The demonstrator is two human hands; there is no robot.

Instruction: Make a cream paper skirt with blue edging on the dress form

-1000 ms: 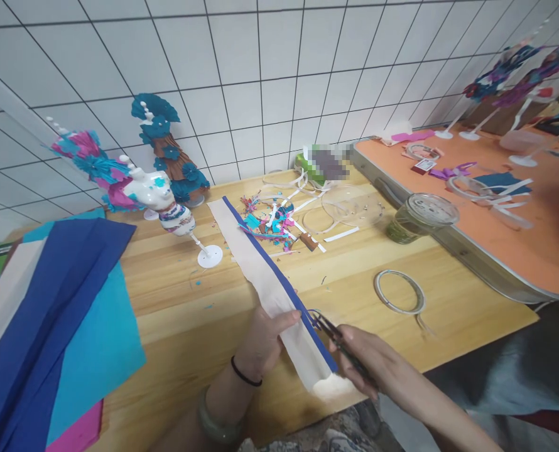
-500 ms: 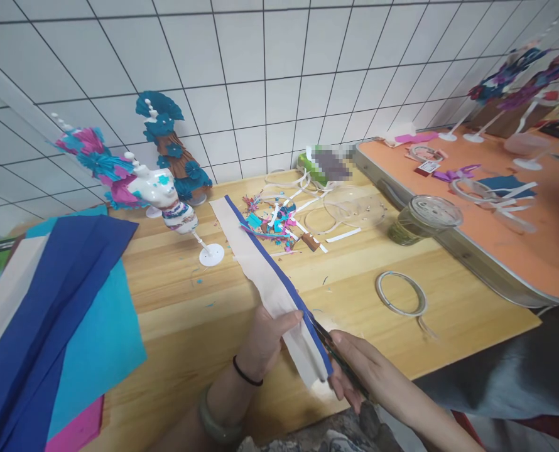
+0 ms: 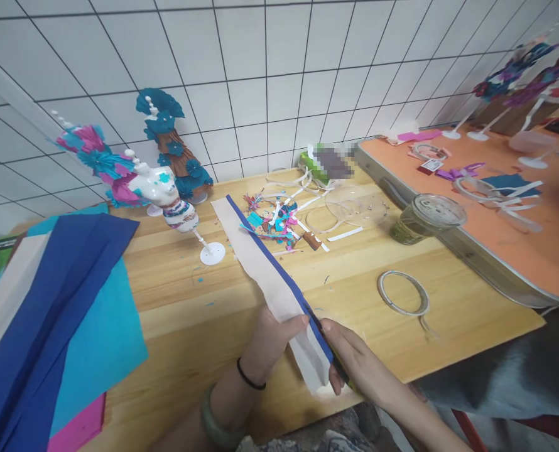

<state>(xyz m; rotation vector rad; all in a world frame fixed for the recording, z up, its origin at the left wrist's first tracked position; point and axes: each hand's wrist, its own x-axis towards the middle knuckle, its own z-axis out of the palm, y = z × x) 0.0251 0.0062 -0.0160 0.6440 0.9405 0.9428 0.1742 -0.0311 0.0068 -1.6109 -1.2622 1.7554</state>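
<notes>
A long strip of layered crepe paper (image 3: 265,270), off-white with a blue edge, lies slantwise over the wooden table toward me. My left hand (image 3: 276,333) grips its near part, thumb pressed on top. In my right hand (image 3: 350,351) is a pair of scissors (image 3: 336,364), seen as dark blades lying along the blue edge beside my left thumb; the handles are mostly hidden by my fingers. Under the strip's far half sits a heap of paper scraps (image 3: 279,220). Left of it stands a white mannequin figurine (image 3: 161,191) dressed in pink and turquoise paper.
Blue, turquoise, white and pink paper sheets (image 3: 86,301) lie at the left. A tape roll (image 3: 403,293) and a lidded jar (image 3: 425,220) are on the right. Beyond them is an orange-topped table (image 3: 505,245) with more figurines. A teal-and-brown figurine (image 3: 180,150) stands near the tiled wall.
My right hand and the scissors have shifted slightly, the blades now lying closer along the blue edge. The strip's near end hangs a little differently. My left hand keeps its hold.
</notes>
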